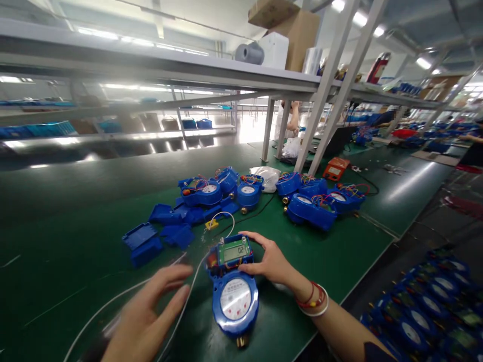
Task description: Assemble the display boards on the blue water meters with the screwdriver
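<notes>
Gripping blue meter [236, 304] by display box [234, 251] on green desk [75, 246], before loose blue covers [166, 214], with right hand [272, 259]; holding left hand [149, 306], blurred and spread, beside meter, near white cable [190, 295]

I have one view to steer by, from a camera worn on the person's head, facing forward and down over the bench [339, 251]. The left hand [151, 306] and right hand [271, 259] come up from the bottom edge, close to the lens, and the meter [236, 296] sits nearly as close, low and just left of centre, seen from above. My view is wide: it takes in the shelf [151, 55] crossing the upper part and, over that, the ceiling lights [360, 19]. At lower right I look down past the bench's slanting edge onto other meters [418, 301].
</notes>
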`<state>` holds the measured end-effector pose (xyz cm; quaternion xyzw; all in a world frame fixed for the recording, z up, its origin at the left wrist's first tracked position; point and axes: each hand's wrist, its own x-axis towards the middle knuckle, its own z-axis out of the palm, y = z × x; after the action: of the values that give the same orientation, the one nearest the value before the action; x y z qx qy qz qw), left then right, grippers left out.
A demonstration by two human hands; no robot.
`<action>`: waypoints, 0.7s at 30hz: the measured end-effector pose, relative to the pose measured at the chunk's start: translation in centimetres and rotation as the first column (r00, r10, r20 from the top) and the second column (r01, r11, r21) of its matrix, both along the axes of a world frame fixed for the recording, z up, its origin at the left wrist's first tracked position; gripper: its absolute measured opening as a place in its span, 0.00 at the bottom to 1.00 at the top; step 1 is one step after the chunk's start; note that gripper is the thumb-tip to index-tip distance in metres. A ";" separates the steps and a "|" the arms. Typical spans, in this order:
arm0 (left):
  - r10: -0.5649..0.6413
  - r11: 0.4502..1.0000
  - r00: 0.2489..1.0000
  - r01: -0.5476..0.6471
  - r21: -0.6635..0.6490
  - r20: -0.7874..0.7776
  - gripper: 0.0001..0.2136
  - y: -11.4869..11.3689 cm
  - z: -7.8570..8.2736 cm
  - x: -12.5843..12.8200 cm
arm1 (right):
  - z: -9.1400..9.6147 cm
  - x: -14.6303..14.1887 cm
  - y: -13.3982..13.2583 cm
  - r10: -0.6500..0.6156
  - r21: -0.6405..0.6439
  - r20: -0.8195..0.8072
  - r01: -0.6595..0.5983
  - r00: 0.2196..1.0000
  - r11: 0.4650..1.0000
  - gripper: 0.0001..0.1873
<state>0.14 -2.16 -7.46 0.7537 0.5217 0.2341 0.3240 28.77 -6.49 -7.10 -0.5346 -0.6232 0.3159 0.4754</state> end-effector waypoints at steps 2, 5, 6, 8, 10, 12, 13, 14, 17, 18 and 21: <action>-0.076 0.997 0.992 0.078 -0.011 0.105 0.22 1.1 1.1 3.2 | -0.1 0.1 0.0 -0.013 0.004 -0.022 0.013 1.000 1.000 0.35; -0.099 0.994 0.980 0.105 -0.029 0.175 0.21 1.6 1.7 6.3 | -0.1 0.1 0.2 -0.018 0.010 -0.047 0.018 0.999 1.000 0.35; -0.097 0.993 0.978 0.108 -0.049 0.187 0.21 1.5 1.8 6.9 | -0.2 0.1 0.2 -0.018 0.012 -0.049 0.019 0.999 1.000 0.35; -0.086 0.991 0.976 0.104 -0.081 0.200 0.21 1.2 1.9 7.4 | -0.2 0.2 0.4 -0.022 0.016 -0.051 0.023 0.998 1.000 0.36; -0.074 0.992 0.977 0.094 -0.090 0.200 0.20 1.0 2.0 7.6 | -0.3 0.2 0.5 -0.029 0.022 -0.057 0.031 0.998 0.999 0.36; -0.060 0.994 0.980 0.077 -0.084 0.189 0.20 1.0 2.1 7.7 | -0.4 0.1 0.6 -0.038 0.031 -0.059 0.040 0.998 0.999 0.36; -0.055 0.994 0.982 0.070 -0.079 0.183 0.19 1.0 2.0 7.8 | -0.4 0.1 0.7 -0.044 0.037 -0.055 0.046 0.997 0.998 0.35; -0.048 0.995 0.982 0.063 -0.077 0.180 0.19 1.1 2.0 7.9 | -0.4 0.1 0.7 -0.050 0.044 -0.051 0.052 0.997 0.998 0.35; -0.029 0.996 0.982 0.045 -0.081 0.188 0.19 1.2 1.6 8.1 | -0.4 0.1 0.7 -0.064 0.062 -0.046 0.066 0.997 0.996 0.35; -0.029 0.996 0.981 0.045 -0.080 0.190 0.19 1.2 1.5 8.2 | -0.4 0.0 0.6 -0.066 0.066 -0.046 0.069 0.997 0.995 0.35; -0.044 0.996 0.979 0.057 -0.063 0.198 0.18 1.1 1.3 8.4 | -0.4 -0.1 0.7 -0.079 0.087 -0.036 0.081 0.996 0.993 0.35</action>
<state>8.57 -1.05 -6.21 0.7284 0.4755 0.2813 0.4053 28.67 -5.82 -7.51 -0.5325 -0.6070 0.2772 0.5208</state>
